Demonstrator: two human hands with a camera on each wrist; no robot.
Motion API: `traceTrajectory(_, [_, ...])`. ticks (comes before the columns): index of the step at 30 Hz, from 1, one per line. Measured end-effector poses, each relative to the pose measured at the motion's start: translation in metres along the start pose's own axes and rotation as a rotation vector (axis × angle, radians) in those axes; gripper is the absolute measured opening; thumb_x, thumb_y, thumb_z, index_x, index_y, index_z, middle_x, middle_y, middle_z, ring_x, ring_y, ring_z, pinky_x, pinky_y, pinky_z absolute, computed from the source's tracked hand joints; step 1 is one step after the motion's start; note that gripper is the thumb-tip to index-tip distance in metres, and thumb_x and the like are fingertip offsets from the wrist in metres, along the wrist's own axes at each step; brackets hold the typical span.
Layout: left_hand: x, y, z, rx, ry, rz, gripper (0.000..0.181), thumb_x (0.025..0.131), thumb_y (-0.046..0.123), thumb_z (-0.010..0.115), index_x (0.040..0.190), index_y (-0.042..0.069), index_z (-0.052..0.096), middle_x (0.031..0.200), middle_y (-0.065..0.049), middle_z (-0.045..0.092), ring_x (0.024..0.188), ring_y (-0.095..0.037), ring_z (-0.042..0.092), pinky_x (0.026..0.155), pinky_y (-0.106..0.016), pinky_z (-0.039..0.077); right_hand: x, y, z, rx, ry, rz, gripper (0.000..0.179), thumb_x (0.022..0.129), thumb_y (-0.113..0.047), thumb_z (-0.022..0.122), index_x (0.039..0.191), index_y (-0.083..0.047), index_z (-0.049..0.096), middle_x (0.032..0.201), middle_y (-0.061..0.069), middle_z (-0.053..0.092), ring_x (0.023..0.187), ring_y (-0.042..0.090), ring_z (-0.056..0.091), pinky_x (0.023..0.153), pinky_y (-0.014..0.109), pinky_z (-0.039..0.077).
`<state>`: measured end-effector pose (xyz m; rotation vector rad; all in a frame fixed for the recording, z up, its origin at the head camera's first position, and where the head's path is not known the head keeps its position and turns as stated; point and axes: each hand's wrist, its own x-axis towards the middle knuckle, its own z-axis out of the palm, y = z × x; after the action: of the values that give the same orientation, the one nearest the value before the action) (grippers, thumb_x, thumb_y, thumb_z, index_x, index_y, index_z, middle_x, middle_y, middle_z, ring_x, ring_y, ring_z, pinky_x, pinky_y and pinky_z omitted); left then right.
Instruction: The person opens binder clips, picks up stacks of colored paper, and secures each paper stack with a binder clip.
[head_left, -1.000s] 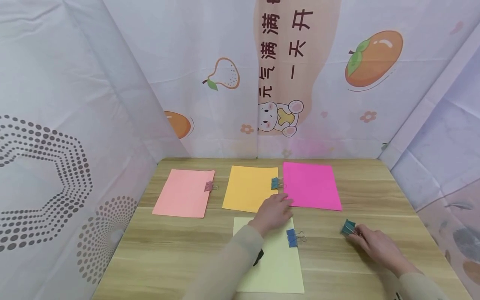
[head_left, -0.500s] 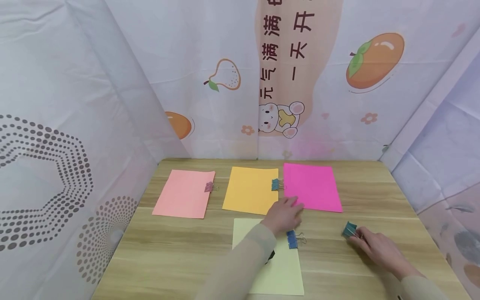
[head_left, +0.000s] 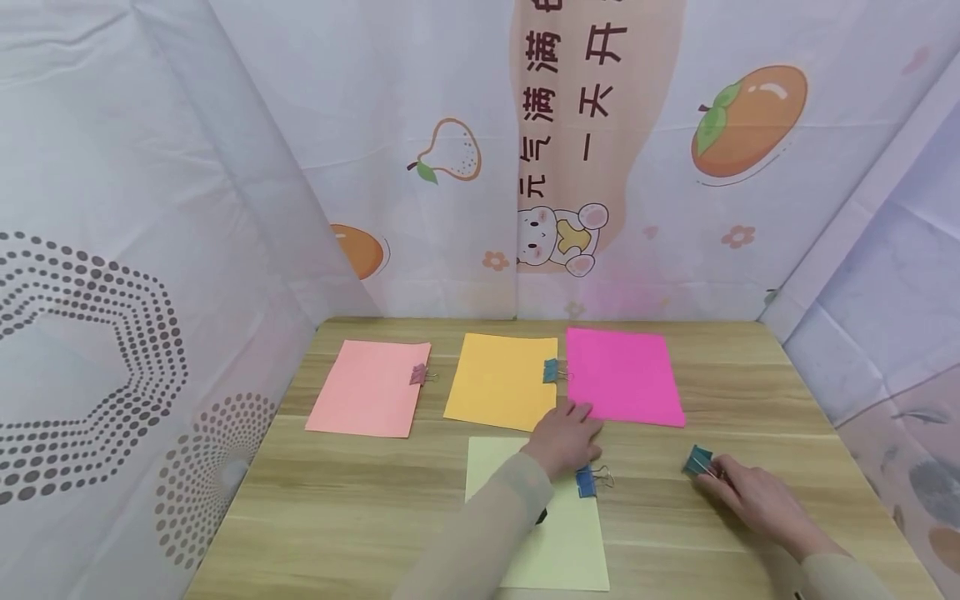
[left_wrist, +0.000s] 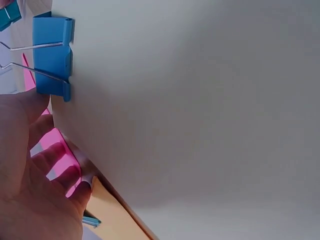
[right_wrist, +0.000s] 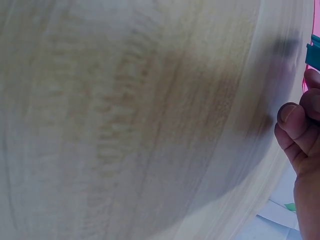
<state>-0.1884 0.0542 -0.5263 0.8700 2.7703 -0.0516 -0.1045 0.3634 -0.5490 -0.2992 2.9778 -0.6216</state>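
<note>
My left hand reaches over the top right corner of the pale yellow-green paper, its fingers extended towards the near left corner of the magenta paper. Its fingertips overlap that corner in the head view; whether they press on it I cannot tell. In the left wrist view the thumb is beside a blue binder clip, which is clamped on the yellow-green paper's right edge. Off to the right, my right hand pinches a teal binder clip by its wire handles, just above the table.
A salmon-pink paper at the back left carries a dusty pink clip. Beside it lies an orange paper with a small teal clip on its right edge. Printed curtains enclose the wooden table.
My left hand has shifted right, from near the orange paper to the magenta paper's near left corner, settling back slightly. The right hand with its teal binder clip has stayed almost still.
</note>
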Motion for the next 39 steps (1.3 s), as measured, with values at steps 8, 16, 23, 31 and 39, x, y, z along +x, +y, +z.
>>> traceTrajectory(8, [-0.005, -0.007, 0.002, 0.033, -0.009, 0.058, 0.05, 0.108, 0.046, 0.045, 0.156, 0.031, 0.044, 0.164, 0.008, 0.036, 0.152, -0.014, 0.03, 0.123, -0.03, 0.026, 0.001, 0.001, 0.001, -0.014, 0.007, -0.02, 0.019, 0.102, -0.033, 0.063, 0.094, -0.016, 0.058, 0.066, -0.009, 0.047, 0.057, 0.004, 0.039, 0.05, 0.026, 0.034])
traceTrajectory(16, [-0.004, -0.015, 0.012, -0.07, 0.067, 0.019, 0.049, 0.107, 0.043, 0.047, 0.154, 0.029, 0.047, 0.157, 0.005, 0.046, 0.146, -0.02, 0.04, 0.12, -0.038, 0.033, 0.0, 0.001, 0.002, -0.014, 0.003, -0.026, 0.019, 0.102, -0.032, 0.064, 0.094, -0.016, 0.058, 0.067, -0.01, 0.047, 0.057, 0.003, 0.039, 0.051, 0.025, 0.034])
traceTrajectory(23, [0.005, -0.014, 0.019, -0.194, 0.127, -0.187, 0.055, 0.103, 0.045, 0.057, 0.152, 0.023, 0.047, 0.153, -0.009, 0.046, 0.139, -0.032, 0.043, 0.11, -0.041, 0.044, 0.0, 0.0, 0.002, 0.0, -0.004, -0.02, 0.018, 0.102, -0.032, 0.064, 0.094, -0.017, 0.057, 0.068, -0.01, 0.047, 0.058, 0.002, 0.039, 0.051, 0.025, 0.034])
traceTrajectory(31, [0.021, -0.005, 0.024, -0.188, 0.183, -0.34, 0.064, 0.1, 0.054, 0.056, 0.153, 0.02, 0.045, 0.142, -0.008, 0.052, 0.128, -0.028, 0.046, 0.105, -0.04, 0.044, 0.001, -0.003, 0.003, -0.001, 0.006, -0.019, 0.021, 0.101, -0.034, 0.064, 0.091, -0.018, 0.054, 0.067, -0.01, 0.045, 0.057, 0.003, 0.038, 0.05, 0.024, 0.033])
traceTrajectory(39, [0.032, 0.007, 0.02, -0.197, 0.174, -0.483, 0.068, 0.091, 0.07, 0.058, 0.144, 0.026, 0.052, 0.137, -0.009, 0.048, 0.117, -0.03, 0.044, 0.094, -0.041, 0.042, 0.005, -0.006, 0.002, 0.014, -0.017, -0.013, 0.024, 0.102, -0.035, 0.063, 0.09, -0.017, 0.053, 0.067, -0.009, 0.046, 0.057, 0.003, 0.039, 0.051, 0.024, 0.034])
